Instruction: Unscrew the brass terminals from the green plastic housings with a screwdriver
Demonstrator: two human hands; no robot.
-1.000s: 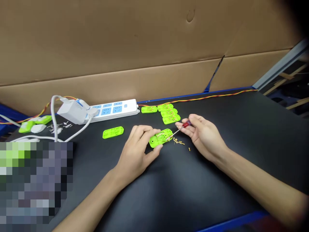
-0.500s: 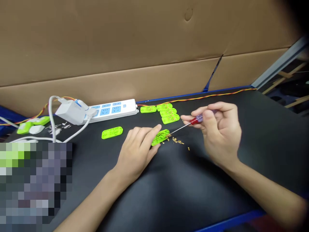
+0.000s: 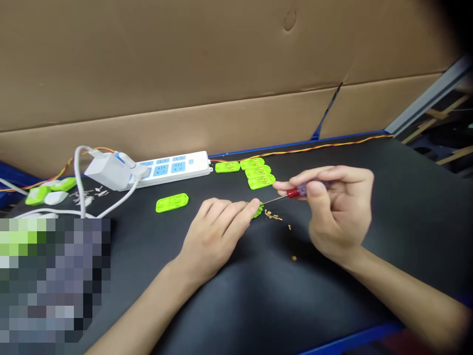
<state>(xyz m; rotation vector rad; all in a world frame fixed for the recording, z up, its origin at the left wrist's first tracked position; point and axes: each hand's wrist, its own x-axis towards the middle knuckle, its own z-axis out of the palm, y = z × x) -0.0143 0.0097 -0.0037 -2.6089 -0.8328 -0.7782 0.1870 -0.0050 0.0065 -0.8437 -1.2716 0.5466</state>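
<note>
Head camera — left hand (image 3: 218,234) holds a mostly hidden green plastic shell (image 3: 258,213); right hand (image 3: 342,209) grips a translucent-handled screwdriver (image 3: 294,192).

One screwdriver (image 3: 293,193), one power strip (image 3: 199,165) — six open green shells (image 3: 172,202).

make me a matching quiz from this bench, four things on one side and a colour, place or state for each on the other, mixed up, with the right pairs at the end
Things
1. screwdriver
2. power strip
3. twisted wire
4. small metal pieces

Descriptions
a. gold-coloured, scattered loose on the black tabletop
b. red and yellow, running along the back of the tabletop
c. held in the right hand
d. white with blue socket panels

Pairs: 1-c, 2-d, 3-b, 4-a
</note>
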